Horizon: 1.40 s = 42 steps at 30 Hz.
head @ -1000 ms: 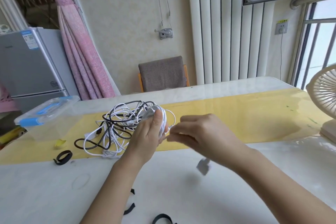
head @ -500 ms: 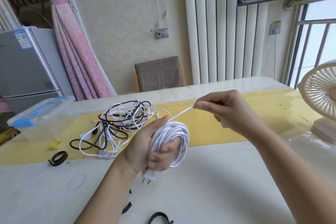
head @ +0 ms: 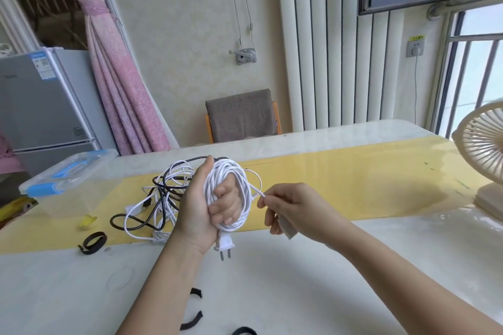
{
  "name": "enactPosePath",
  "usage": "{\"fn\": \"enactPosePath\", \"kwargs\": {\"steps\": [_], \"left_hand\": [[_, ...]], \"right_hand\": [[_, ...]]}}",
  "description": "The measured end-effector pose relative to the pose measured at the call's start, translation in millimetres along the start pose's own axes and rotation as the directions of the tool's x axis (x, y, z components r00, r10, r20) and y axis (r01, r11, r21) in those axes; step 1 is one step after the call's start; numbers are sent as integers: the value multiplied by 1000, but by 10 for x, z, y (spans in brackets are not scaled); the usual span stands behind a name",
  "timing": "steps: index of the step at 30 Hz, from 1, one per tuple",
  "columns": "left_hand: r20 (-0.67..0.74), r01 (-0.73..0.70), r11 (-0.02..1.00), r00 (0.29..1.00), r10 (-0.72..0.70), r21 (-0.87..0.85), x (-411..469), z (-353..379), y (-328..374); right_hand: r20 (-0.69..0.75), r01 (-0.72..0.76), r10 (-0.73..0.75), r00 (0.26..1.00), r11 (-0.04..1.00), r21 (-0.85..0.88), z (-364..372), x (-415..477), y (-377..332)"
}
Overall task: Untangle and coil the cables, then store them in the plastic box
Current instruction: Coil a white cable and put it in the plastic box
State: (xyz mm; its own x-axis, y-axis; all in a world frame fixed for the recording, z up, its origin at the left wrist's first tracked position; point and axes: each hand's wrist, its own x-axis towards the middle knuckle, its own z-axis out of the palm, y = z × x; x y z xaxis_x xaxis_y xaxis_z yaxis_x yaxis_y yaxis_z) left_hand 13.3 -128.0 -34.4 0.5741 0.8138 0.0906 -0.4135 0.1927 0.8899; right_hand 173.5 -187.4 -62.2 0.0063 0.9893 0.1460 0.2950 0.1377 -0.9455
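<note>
My left hand [head: 202,208] grips a coil of white cable [head: 239,187] wound around its fingers, held upright above the table. The cable's white two-pin plug [head: 224,245] hangs below the fist. My right hand [head: 291,208] pinches the free end of the same white cable just right of the coil, and a small grey end piece [head: 288,228] shows under its palm. Behind my left hand a tangle of white and black cables [head: 160,196] lies on the yellow mat. The clear plastic box [head: 68,179] with blue latches stands at the far left, its lid on.
Black strap ties lie on the white table: a looped strap [head: 92,242] at the left, several short straps [head: 192,319] near the front edge. A small yellow clip [head: 88,221] sits by the box. A cream fan [head: 481,166] stands at the right; a chair [head: 242,115] is behind the table.
My right hand has come down from its raised pull to beside the coil, laying more cable on it. My left hand has turned the coil more upright.
</note>
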Motion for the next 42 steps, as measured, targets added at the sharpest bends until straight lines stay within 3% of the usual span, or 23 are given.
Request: {"fn": "enactPosePath", "kwargs": {"steps": [3, 7, 9, 15, 20, 23, 28, 32, 36, 38, 42], "left_hand": [[0, 19, 993, 1000, -19, 113, 3, 2, -21], [68, 55, 994, 996, -61, 91, -35, 13, 7], [98, 90, 990, 990, -101, 110, -56, 2, 27], [76, 221, 929, 964, -254, 295, -33, -32, 22], [112, 306, 772, 894, -435, 557, -123, -89, 47], [189, 305, 850, 890, -415, 430, -101, -113, 91], [188, 146, 982, 968, -167, 121, -85, -163, 155], [83, -14, 995, 996, 22, -96, -83, -91, 171], [92, -57, 983, 993, 74, -176, -63, -73, 85], [143, -39, 974, 987, 72, -224, -33, -115, 11], [415, 82, 941, 907, 66, -327, 63, -238, -72]], "right_hand": [[-23, -22, 27, 999, 982, 187, -5, -8, -24], [-136, -45, 116, 984, 897, 441, 26, 21, -29], [-224, 19, 115, 968, 853, 522, -17, 45, -43], [-394, 219, -1, 919, 833, 508, -114, 36, -103], [-462, 267, -49, 885, 868, 419, -209, 28, -123], [-429, 249, -51, 902, 873, 420, -196, 32, -119], [-279, 166, -44, 959, 887, 431, -69, 2, -117], [-112, 91, -56, 992, 940, 329, 95, -26, -95], [6, -32, 32, 999, 988, 152, 109, -37, -61], [37, -69, 63, 997, 984, 166, 87, -27, -38], [183, -134, 59, 981, 895, 426, 67, -13, -29]]}}
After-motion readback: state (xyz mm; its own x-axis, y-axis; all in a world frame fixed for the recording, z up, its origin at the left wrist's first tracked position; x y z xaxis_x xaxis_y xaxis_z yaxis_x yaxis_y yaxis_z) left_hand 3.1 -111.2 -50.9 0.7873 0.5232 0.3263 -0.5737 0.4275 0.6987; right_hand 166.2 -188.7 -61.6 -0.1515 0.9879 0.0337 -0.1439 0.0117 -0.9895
